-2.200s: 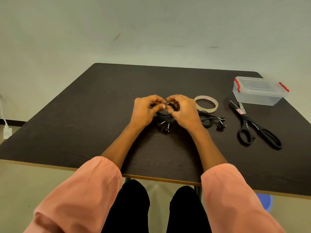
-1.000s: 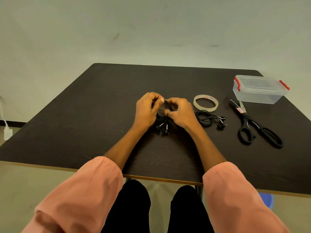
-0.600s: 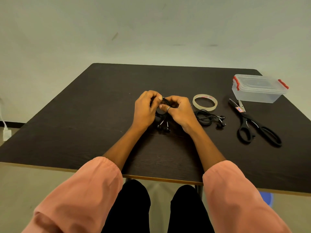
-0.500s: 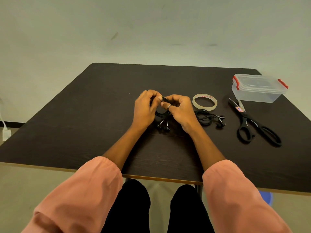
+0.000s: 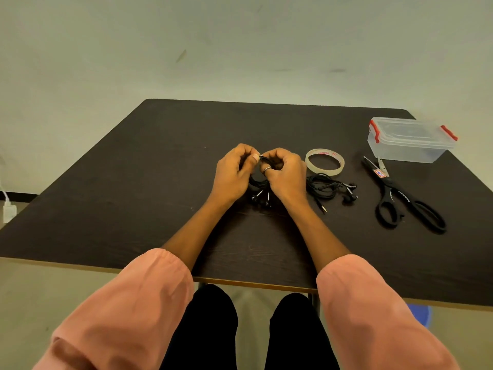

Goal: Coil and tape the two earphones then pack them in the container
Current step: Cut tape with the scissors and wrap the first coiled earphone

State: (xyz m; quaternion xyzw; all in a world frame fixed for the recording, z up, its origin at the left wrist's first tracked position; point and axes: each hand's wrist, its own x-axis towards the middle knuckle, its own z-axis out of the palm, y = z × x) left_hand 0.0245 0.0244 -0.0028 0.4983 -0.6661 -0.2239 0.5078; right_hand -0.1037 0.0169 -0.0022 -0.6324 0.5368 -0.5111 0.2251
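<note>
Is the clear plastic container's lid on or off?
On: the clear plastic container has its lid seated flat on top, with red clips at both ends.

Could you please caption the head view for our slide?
Both hands hold a black earphone mid-table; second earphone, tape roll, scissors, closed container lie right.

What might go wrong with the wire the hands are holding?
The earphone that the left hand and right hand pinch has no visible tape on it, so its coil may spring loose if either lets go. The tape roll and scissors lie aside; reaching them frees a hand.
</note>
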